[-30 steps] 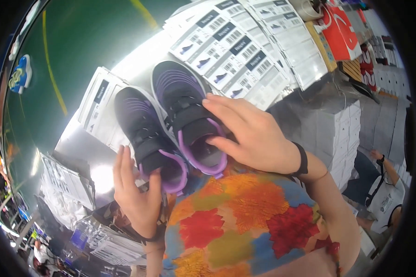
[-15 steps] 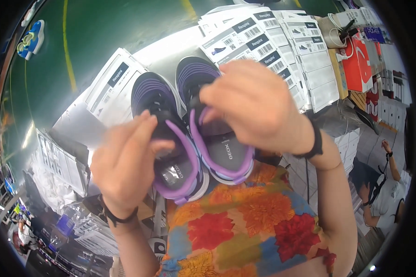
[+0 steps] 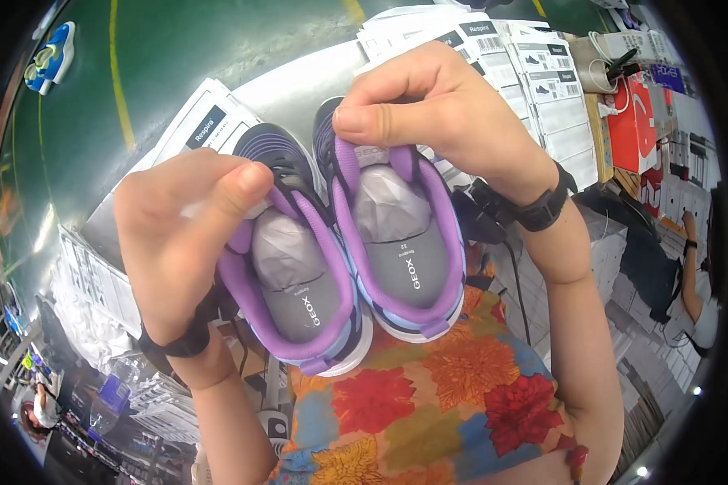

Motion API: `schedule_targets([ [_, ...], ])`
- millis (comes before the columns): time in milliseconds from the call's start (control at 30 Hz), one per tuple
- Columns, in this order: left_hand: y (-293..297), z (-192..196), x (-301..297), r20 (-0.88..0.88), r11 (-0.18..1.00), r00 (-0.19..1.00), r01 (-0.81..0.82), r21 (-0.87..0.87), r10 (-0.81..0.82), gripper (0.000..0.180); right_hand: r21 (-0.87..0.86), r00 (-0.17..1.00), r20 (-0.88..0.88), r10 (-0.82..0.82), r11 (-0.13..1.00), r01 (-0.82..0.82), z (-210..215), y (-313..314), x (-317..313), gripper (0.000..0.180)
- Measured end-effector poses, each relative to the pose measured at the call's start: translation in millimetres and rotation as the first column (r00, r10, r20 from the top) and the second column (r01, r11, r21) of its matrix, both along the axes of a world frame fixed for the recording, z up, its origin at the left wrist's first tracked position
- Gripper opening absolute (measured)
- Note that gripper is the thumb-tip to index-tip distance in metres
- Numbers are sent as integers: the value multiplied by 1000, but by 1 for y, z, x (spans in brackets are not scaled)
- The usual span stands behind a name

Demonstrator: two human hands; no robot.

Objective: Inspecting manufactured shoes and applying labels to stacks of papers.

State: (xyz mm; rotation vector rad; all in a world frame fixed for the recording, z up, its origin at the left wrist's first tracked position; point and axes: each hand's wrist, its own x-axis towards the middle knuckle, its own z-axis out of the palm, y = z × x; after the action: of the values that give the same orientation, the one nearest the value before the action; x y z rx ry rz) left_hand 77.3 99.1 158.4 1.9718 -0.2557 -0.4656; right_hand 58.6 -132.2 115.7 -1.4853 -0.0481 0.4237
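Two dark sneakers with purple lining and light blue heels sit side by side, toes pointing away from me. My left hand (image 3: 174, 222) is closed in a pinch at the tongue of the left sneaker (image 3: 307, 315). The tongue of the right sneaker (image 3: 412, 279) is pinched and lifted between the thumb and fingers of my right hand (image 3: 453, 121). Pale crumpled paper (image 3: 388, 206) fills the front of the right shoe, and similar paper (image 3: 285, 250) shows in the left one. Both grey insoles are visible. My hands partly cover the toes.
Stacks of printed label sheets (image 3: 546, 105) lie at the far right, with another stack (image 3: 206, 121) left of the shoes. A red box (image 3: 632, 121) stands at right. A blue and yellow shoe (image 3: 52, 61) rests on the green surface (image 3: 186, 48). Another person (image 3: 687, 299) is at far right.
Both hands have closed on the shoe tongues and pulled them up, opening the collars. The paper inside now shows. The sneakers have shifted slightly toward me.
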Motion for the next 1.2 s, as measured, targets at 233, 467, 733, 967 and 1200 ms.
schedule_targets([
  [233,-1,0,-2,-41,999,999,32,-6,-32,14,-151,1000,-2,-18,988,17,9,0,-8,22],
  [467,21,-55,-74,569,968,784,204,142,-249,30,-499,700,706,101,773,391,-20,12,-101,30],
  [733,24,-53,-126,-441,816,888,-351,-460,133,103,52,950,-239,-202,974,220,-25,-15,-145,73],
  [967,39,-37,-114,-613,781,782,-451,-432,112,96,451,912,-402,-79,850,273,-11,-19,-143,77],
  [1200,30,-40,-120,-426,779,882,-407,-476,201,94,464,908,-388,-155,819,338,-7,-14,-152,79],
])
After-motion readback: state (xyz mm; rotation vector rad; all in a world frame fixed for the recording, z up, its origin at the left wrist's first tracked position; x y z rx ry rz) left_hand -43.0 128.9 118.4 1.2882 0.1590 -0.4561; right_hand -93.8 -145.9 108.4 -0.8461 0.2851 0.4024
